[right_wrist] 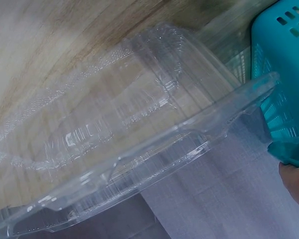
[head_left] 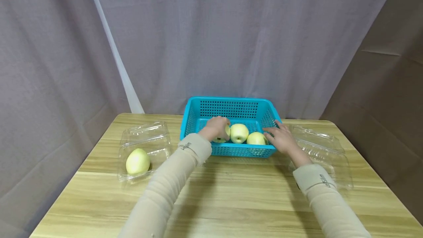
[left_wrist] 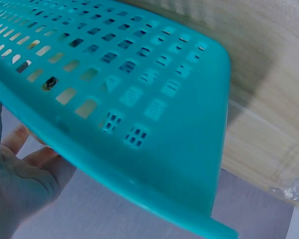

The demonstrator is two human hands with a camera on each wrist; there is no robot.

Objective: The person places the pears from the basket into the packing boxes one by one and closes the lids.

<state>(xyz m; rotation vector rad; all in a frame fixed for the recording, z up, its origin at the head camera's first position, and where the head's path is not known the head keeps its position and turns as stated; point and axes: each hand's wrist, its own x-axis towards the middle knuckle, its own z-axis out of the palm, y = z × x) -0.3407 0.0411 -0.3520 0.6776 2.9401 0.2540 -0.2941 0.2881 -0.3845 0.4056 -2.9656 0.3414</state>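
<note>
A blue plastic basket (head_left: 228, 151) with slotted walls stands at the back middle of the table. In it, a row of yellow-green apples lies along the near wall: a middle apple (head_left: 239, 133), a right apple (head_left: 257, 139) and a left apple (head_left: 227, 130). My left hand (head_left: 216, 127) reaches over the near rim and grips the left apple, covering much of it. At the basket's right end, my right hand (head_left: 281, 137) has its fingers spread over the rim, fingertips near the right apple. Only a bit of that hand (right_wrist: 296, 184) shows in the right wrist view.
Left of the basket, an open clear plastic clamshell (head_left: 160, 150) holds one yellow-green apple (head_left: 137, 161). A second open clamshell (head_left: 337, 161) lies on the right, partly behind the right forearm. Grey curtains (head_left: 231, 39) hang behind the wooden table (head_left: 244, 201).
</note>
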